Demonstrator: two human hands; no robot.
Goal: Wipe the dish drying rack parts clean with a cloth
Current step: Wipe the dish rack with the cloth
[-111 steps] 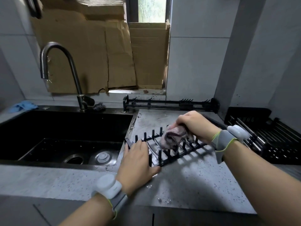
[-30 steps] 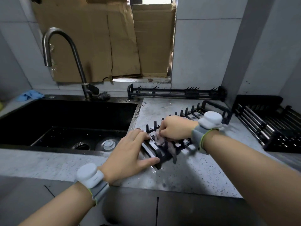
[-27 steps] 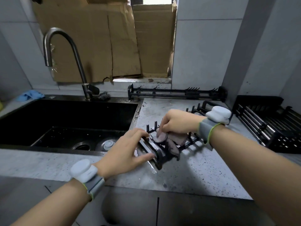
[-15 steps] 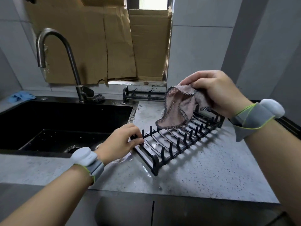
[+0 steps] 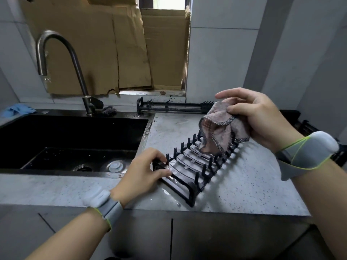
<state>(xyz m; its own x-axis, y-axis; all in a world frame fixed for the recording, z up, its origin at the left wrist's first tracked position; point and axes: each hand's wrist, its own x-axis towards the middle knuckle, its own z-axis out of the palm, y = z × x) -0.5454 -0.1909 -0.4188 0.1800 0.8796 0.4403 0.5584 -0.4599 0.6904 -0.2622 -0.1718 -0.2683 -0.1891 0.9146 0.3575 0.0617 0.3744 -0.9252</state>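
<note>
Two hands are at work. The rack (image 5: 195, 162) lies flat on the counter (image 5: 244, 184), its long side running from 7 o'clock up to 1 o'clock. The left hand (image 5: 142, 175) curls its fingers round the near end. The right hand (image 5: 257, 117) is lifted above the far end, pinching the cloth (image 5: 219, 134), which hangs down onto the prongs. I think the cloth hand is nearer the unwiped far part.

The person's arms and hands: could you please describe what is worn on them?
Both forearms are bare, with no sleeves in view. Each wrist carries a grey fabric band edged with a thin yellow-green cord and topped by a rounded white pod: one on the left wrist, one on the right wrist. No gloves or rings show.
</note>
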